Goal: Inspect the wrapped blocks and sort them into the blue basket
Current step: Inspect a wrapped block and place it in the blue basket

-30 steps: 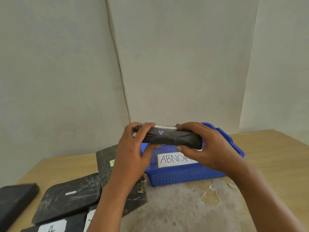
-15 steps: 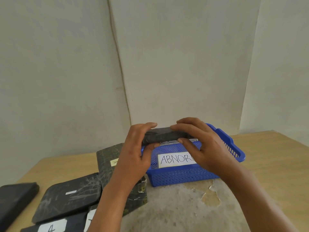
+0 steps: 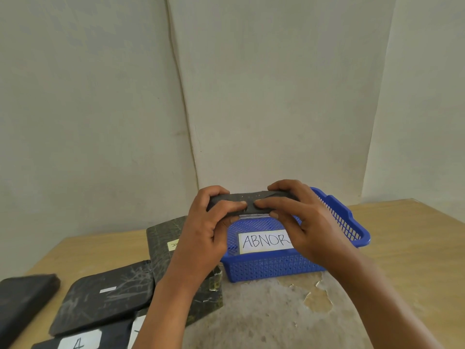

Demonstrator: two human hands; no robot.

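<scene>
Nearest you, at the bottom left edge, a dark wrapped block with a white label marked "4" (image 3: 78,343) is cut off by the frame. Just beyond it a flat black block (image 3: 105,298) lies with a small white tag on top, and to its left another black block (image 3: 22,301) sits at the table's left edge. A larger dark slab (image 3: 163,245) with a yellowish tag lies behind them, partly hidden under your left forearm.

The wooden table (image 3: 407,238) has a worn grey patch with peeling veneer right in front of you.

Your left hand (image 3: 208,230) and right hand (image 3: 299,220) both grip one wrapped block (image 3: 241,200), held level above the near-left part of the blue basket (image 3: 276,268). Each hand curls round one end: fingers over the top and front, thumbs underneath, with your fingertips (image 3: 261,204) nearly meeting at the middle of the block. The block is edge-on to you, so you see only its thin, dark, crinkled side.

The basket stands on the table just past the worn patch, close to the slab's right edge. A white label (image 3: 264,240) lies inside it, reading "ABNOR" before your right hand covers the rest.

Behind everything, pale wall panels (image 3: 276,96) meet in a corner.
</scene>
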